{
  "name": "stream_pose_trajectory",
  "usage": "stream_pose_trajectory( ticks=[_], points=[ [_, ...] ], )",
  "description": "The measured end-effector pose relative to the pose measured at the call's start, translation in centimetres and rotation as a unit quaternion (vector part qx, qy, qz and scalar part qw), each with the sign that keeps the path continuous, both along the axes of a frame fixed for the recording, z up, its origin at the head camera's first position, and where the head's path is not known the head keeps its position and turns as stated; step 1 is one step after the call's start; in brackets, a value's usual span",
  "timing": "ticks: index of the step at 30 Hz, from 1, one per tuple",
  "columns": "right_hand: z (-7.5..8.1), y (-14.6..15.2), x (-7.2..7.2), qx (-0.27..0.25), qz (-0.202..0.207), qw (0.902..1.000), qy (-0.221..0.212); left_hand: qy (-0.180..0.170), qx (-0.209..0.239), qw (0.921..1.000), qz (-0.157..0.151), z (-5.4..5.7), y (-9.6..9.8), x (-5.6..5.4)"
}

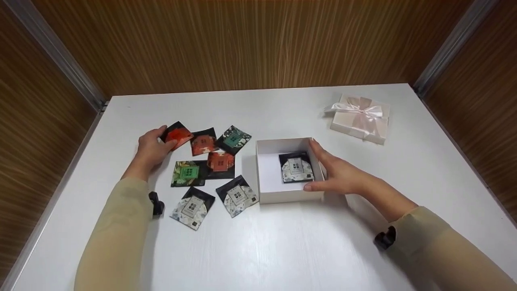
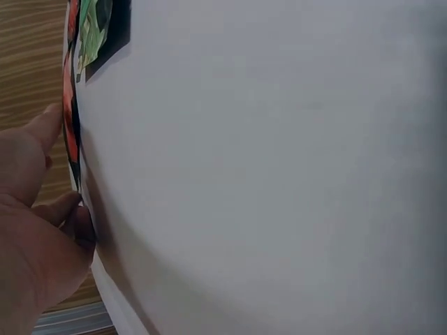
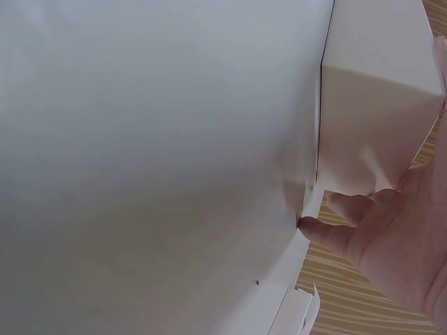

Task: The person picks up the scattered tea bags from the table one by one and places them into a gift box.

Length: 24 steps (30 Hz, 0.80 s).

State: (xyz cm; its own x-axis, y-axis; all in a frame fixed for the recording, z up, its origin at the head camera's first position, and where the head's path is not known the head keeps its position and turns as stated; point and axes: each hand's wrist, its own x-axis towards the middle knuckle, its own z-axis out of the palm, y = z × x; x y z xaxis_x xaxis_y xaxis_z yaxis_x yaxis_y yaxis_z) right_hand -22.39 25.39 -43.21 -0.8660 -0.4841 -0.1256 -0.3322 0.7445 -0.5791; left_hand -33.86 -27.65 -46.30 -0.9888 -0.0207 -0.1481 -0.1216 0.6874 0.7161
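In the middle left of the head view, the left hand (image 1: 152,150) pinches an orange packet (image 1: 179,135) at its left side, thumb on the printed face and fingers behind, a hold that seems chosen to leave most of the packet free; whether it has cleared the white table (image 1: 242,250) I cannot tell. Right of centre, the right hand (image 1: 341,173) grips the white box (image 1: 288,197) by its right wall, fingers spread wide between the far and near corners, probably to keep the light box from sliding. Inside, a pale floral packet (image 1: 297,167) lies flat against the right side, which leaves bare floor at the left. The loose packets between left hand and box lie face up, perhaps so that their prints can be told apart: two reddish, one green (image 1: 188,173), one teal (image 1: 234,140) and two pale. All are thin, squarish and black-bordered. The box is square, with thin, smooth, card-like walls; at upper right sits a cream lid (image 1: 373,129) with a glossy pink ribbon bow (image 1: 359,110).
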Motion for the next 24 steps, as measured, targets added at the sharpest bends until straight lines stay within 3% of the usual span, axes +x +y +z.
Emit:
stream_pose_trajectory(
  ticks=[5,10,24],
  points=[
    [-0.1,0.0,0.0,0.001,0.000,1.0000,0.001,-0.014,-0.027,0.9995,-0.011,0.1,0.1,0.0],
    [-0.1,0.0,0.1,0.002,0.002,1.0000,0.007,0.003,-0.035,0.9992,-0.018,0.2,0.1,0.1],
    [-0.1,-0.1,0.0,0.004,0.003,0.9999,0.011,0.046,-0.012,0.9989,0.003,0.3,0.8,1.5]
  ],
)
